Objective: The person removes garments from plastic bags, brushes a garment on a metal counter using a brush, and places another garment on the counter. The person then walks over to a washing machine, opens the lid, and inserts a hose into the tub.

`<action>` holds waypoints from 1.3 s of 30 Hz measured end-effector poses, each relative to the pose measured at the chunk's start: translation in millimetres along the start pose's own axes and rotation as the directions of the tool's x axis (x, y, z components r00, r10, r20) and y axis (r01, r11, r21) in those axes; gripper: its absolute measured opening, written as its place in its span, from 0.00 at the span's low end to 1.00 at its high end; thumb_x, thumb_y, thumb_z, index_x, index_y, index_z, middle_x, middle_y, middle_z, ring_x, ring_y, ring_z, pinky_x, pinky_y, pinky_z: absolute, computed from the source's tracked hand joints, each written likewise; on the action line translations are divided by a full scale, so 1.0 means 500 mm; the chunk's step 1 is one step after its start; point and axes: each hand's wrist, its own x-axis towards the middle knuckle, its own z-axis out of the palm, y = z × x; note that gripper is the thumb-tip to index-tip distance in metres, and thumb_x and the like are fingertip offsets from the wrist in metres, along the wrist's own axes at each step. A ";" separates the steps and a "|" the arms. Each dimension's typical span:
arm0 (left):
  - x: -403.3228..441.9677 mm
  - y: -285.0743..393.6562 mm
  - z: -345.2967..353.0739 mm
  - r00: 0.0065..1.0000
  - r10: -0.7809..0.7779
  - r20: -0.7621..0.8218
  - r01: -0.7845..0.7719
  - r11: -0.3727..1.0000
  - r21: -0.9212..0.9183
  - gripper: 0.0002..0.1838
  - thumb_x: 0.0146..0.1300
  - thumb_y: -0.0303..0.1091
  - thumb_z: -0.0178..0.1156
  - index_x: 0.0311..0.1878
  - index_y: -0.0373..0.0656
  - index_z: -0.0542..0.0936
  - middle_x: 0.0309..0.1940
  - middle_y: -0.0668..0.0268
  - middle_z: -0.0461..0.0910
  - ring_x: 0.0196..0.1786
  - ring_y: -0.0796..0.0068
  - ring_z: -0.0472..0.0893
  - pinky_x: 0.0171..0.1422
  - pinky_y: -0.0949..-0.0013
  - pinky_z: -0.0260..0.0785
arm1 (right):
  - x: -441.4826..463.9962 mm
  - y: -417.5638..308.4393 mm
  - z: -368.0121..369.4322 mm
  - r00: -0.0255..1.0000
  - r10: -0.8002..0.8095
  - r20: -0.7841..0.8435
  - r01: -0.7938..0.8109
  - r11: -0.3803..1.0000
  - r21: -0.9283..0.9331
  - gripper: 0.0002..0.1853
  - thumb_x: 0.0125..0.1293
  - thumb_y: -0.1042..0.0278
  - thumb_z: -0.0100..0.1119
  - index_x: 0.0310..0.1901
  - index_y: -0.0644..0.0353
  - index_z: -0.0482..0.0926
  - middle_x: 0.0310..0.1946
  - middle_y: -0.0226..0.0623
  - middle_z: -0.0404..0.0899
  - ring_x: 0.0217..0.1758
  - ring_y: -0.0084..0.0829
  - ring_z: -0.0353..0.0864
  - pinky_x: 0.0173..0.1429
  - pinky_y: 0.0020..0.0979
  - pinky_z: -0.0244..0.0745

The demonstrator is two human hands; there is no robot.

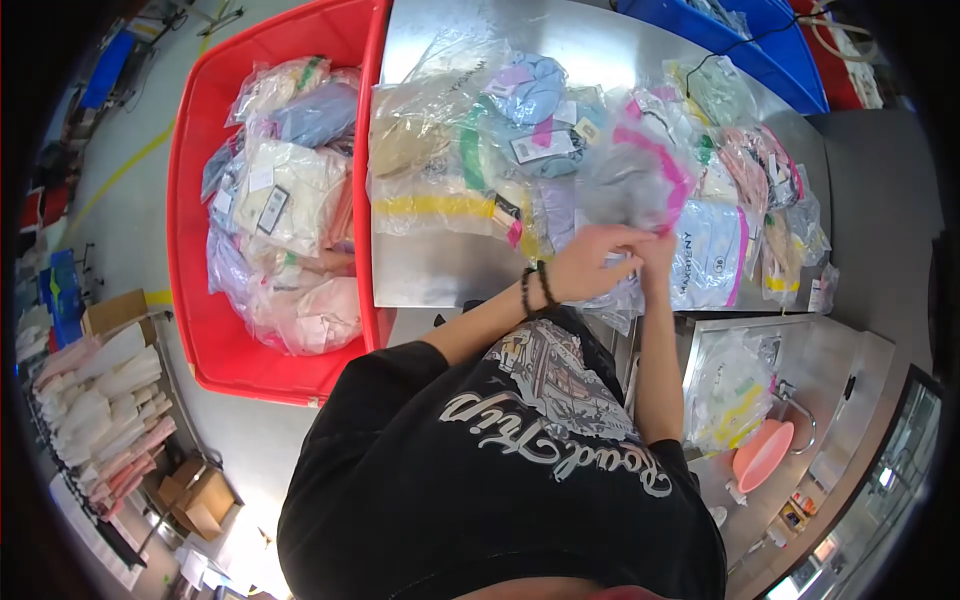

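Above the near edge of the steel tabletop (pixel 420 275), right of its middle, a pink-edged clear bag (pixel 640 170) with greyish contents is extending away from the person, its lower end meeting the hands. The right hand (pixel 657 255) is closing its fingers on that lower end. The left hand (pixel 590 262) is reaching across, its fingers partly curled and meeting the right hand; whether they are gripping the film is not distinguishable. The bag is blurring, so whether it is sealed cannot be told.

Across the tabletop, from the left edge to near the right edge, other bagged garments are lying in overlapping layers. A yellow-banded bag (pixel 440 207) is resting at the left, a blue garment bag (pixel 528 88) is lying toward the far edge, and a printed bag (pixel 708 255) is lying by the near edge, just beside the right hand.

Against the left edge of the tabletop, a red bin (pixel 182 200) is holding a heap of bagged garments, including a white garment bag (pixel 295 195) with a dark-edged tag.

As for progress, one item is undergoing handling, several are lying loose on the tabletop, and a group is occupying the bin. Which of these are finished is not determinable. Beyond the near edge, at the right, another clear bag (pixel 722 385) is lying near a pink basin (pixel 764 455).
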 end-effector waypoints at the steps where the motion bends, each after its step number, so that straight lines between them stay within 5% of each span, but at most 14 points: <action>1: -0.011 0.002 -0.030 0.999 -0.028 -0.017 0.029 0.996 0.084 0.21 0.58 0.32 0.63 0.56 0.43 0.81 0.40 0.64 0.85 0.41 0.65 0.81 0.48 0.66 0.73 | 0.007 -0.111 -0.017 0.916 0.391 -0.087 -0.363 0.903 0.231 0.13 0.65 0.69 0.63 0.50 0.63 0.79 0.35 0.37 0.81 0.35 0.29 0.81 0.38 0.29 0.80; 3: -0.041 -0.048 -0.103 0.979 -0.119 -0.165 0.177 0.897 0.405 0.25 0.58 0.38 0.64 0.61 0.47 0.79 0.54 0.57 0.80 0.54 0.59 0.79 0.58 0.61 0.71 | 0.023 -0.098 -0.065 0.930 0.328 -0.167 -0.183 0.805 0.564 0.18 0.65 0.66 0.65 0.52 0.66 0.76 0.34 0.36 0.80 0.34 0.30 0.81 0.38 0.28 0.82; 5: -0.063 -0.117 -0.179 0.948 -0.143 -0.283 0.317 0.473 0.822 0.34 0.56 0.45 0.65 0.68 0.51 0.72 0.66 0.46 0.68 0.66 0.46 0.69 0.67 0.46 0.63 | 0.007 -0.122 -0.073 0.925 0.352 -0.141 -0.188 0.750 0.634 0.19 0.65 0.66 0.65 0.54 0.65 0.74 0.34 0.37 0.80 0.34 0.31 0.81 0.38 0.29 0.82; 6: -0.068 -0.126 -0.207 0.923 -0.176 -0.343 0.369 0.139 0.919 0.43 0.51 0.47 0.67 0.73 0.57 0.64 0.71 0.36 0.56 0.72 0.34 0.57 0.70 0.33 0.55 | 0.002 -0.145 -0.076 0.929 0.358 -0.098 -0.191 0.688 0.700 0.21 0.65 0.65 0.66 0.55 0.65 0.72 0.34 0.38 0.80 0.34 0.31 0.82 0.38 0.29 0.81; 8: -0.065 -0.171 -0.278 0.885 -0.207 -0.416 0.421 -0.025 0.907 0.45 0.52 0.43 0.66 0.75 0.63 0.61 0.76 0.45 0.52 0.75 0.33 0.52 0.68 0.29 0.54 | -0.002 -0.176 -0.081 0.937 0.348 -0.012 -0.194 0.549 0.813 0.25 0.64 0.64 0.67 0.57 0.64 0.68 0.35 0.39 0.79 0.34 0.32 0.82 0.39 0.29 0.81; 13: 0.018 -0.298 -0.457 0.914 -0.280 -0.294 0.368 0.269 0.890 0.25 0.50 0.29 0.60 0.54 0.58 0.83 0.51 0.63 0.84 0.47 0.53 0.82 0.49 0.52 0.74 | -0.044 -0.109 -0.056 0.845 0.401 -0.354 -0.317 0.908 0.273 0.19 0.65 0.61 0.66 0.49 0.63 0.72 0.29 0.36 0.76 0.27 0.31 0.81 0.31 0.27 0.78; 16: 0.128 -0.218 -0.523 0.969 0.045 -0.242 0.169 0.592 0.788 0.15 0.46 0.24 0.56 0.35 0.51 0.88 0.27 0.60 0.85 0.30 0.55 0.80 0.38 0.58 0.72 | -0.081 -0.098 -0.044 0.851 0.436 -0.293 -0.415 0.900 0.135 0.17 0.65 0.61 0.66 0.45 0.62 0.72 0.27 0.36 0.75 0.25 0.30 0.79 0.29 0.26 0.76; 20: 0.214 -0.099 -0.539 0.968 0.073 -0.238 0.143 0.621 0.771 0.17 0.45 0.22 0.56 0.36 0.50 0.88 0.26 0.62 0.84 0.28 0.59 0.78 0.38 0.60 0.72 | -0.126 -0.116 0.016 0.845 0.511 0.159 -0.491 0.858 -0.151 0.12 0.62 0.63 0.65 0.33 0.60 0.73 0.22 0.34 0.75 0.17 0.25 0.71 0.25 0.28 0.69; 23: 0.258 -0.075 -0.544 0.968 0.111 -0.225 0.084 0.703 0.706 0.18 0.44 0.22 0.57 0.37 0.50 0.88 0.26 0.63 0.84 0.27 0.62 0.77 0.38 0.62 0.72 | -0.152 -0.196 0.133 0.815 0.220 0.537 -0.109 0.967 -0.230 0.15 0.58 0.65 0.66 0.44 0.61 0.79 0.28 0.36 0.81 0.27 0.32 0.78 0.37 0.32 0.73; 25: 0.252 -0.072 -0.549 0.984 -0.050 -0.173 0.167 0.611 0.774 0.18 0.45 0.22 0.60 0.41 0.47 0.88 0.30 0.68 0.86 0.28 0.70 0.76 0.37 0.71 0.69 | -0.144 -0.201 0.221 0.789 -0.045 0.612 0.190 0.966 -0.174 0.21 0.58 0.68 0.66 0.54 0.58 0.78 0.44 0.42 0.83 0.32 0.34 0.80 0.40 0.30 0.76; 26: 0.238 -0.081 -0.550 0.987 -0.051 -0.155 0.153 0.606 0.780 0.18 0.45 0.22 0.60 0.41 0.47 0.88 0.30 0.68 0.86 0.28 0.70 0.76 0.37 0.71 0.69 | -0.139 -0.189 0.271 0.774 -0.161 0.612 0.313 0.938 -0.150 0.29 0.57 0.69 0.66 0.62 0.56 0.73 0.67 0.49 0.69 0.39 0.46 0.83 0.44 0.36 0.78; 28: 0.200 -0.114 -0.552 0.998 -0.050 -0.041 0.064 0.636 0.769 0.21 0.47 0.26 0.65 0.48 0.49 0.87 0.36 0.67 0.87 0.31 0.69 0.78 0.42 0.69 0.72 | -0.136 -0.156 0.368 0.831 -0.203 0.517 0.417 0.843 -0.340 0.33 0.57 0.68 0.64 0.66 0.53 0.69 0.76 0.46 0.54 0.50 0.50 0.81 0.50 0.40 0.78; 33: 0.011 -0.186 -0.519 0.961 -0.267 -0.068 0.207 0.536 0.818 0.24 0.52 0.32 0.67 0.56 0.50 0.82 0.54 0.63 0.82 0.50 0.59 0.81 0.56 0.61 0.73 | -0.098 -0.148 0.387 0.664 0.230 0.712 0.415 0.678 -0.607 0.31 0.56 0.66 0.64 0.64 0.58 0.71 0.79 0.41 0.48 0.50 0.50 0.82 0.53 0.40 0.78; 39: -0.154 -0.265 -0.445 0.985 -0.017 -0.173 0.157 0.516 0.842 0.20 0.55 0.29 0.63 0.53 0.50 0.81 0.55 0.60 0.80 0.57 0.55 0.77 0.59 0.60 0.72 | -0.115 -0.085 0.320 0.685 -0.079 0.724 0.453 0.824 -0.339 0.32 0.58 0.65 0.64 0.66 0.54 0.70 0.74 0.45 0.58 0.45 0.50 0.83 0.49 0.39 0.79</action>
